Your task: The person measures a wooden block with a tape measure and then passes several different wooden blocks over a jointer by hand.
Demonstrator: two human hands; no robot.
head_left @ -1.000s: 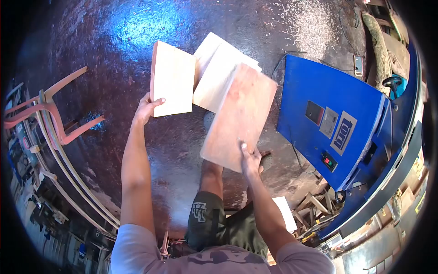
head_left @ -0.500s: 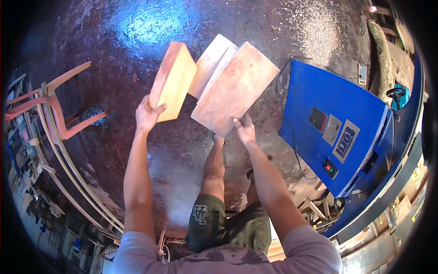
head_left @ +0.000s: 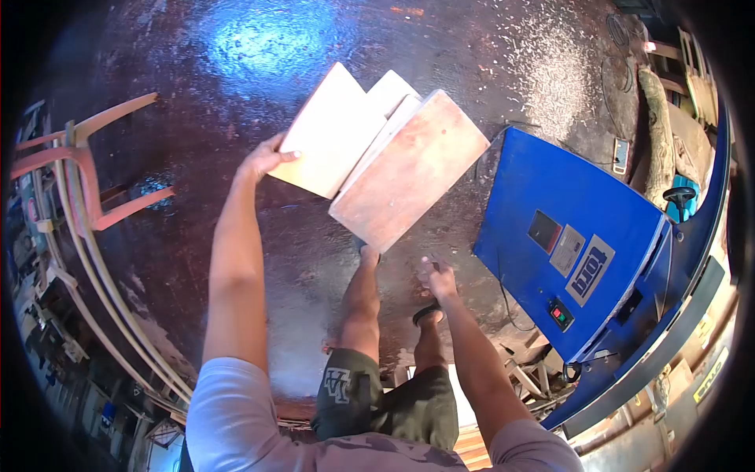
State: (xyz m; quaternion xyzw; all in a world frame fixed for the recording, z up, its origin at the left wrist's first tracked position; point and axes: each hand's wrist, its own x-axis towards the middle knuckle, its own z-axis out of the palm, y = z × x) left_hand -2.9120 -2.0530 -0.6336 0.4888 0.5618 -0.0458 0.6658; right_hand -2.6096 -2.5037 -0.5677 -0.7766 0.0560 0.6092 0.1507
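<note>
My left hand (head_left: 267,157) grips the lower left corner of a pale wooden board (head_left: 329,130), thumb on its face and fingers behind. This board is tilted and overlaps a stack of boards to its right. On top of that stack lies a reddish-brown wooden board (head_left: 413,171), and part of a lighter board (head_left: 391,93) shows behind it. What supports the stack is hidden. My right hand (head_left: 437,277) is below and right of the stack, apart from it, with fingers loosely bent and nothing visible in them.
A blue machine (head_left: 574,236) with a red and green switch stands close on the right. Wood shavings (head_left: 550,71) cover the floor beyond the boards. Pinkish wooden chair-like frame parts (head_left: 90,181) and long strips (head_left: 94,275) are at left. A log (head_left: 659,134) lies at far right.
My left hand has brought its board right and turned it flatter, against the stack. My right hand has let go of the reddish-brown board's edge and drawn back toward my body.
</note>
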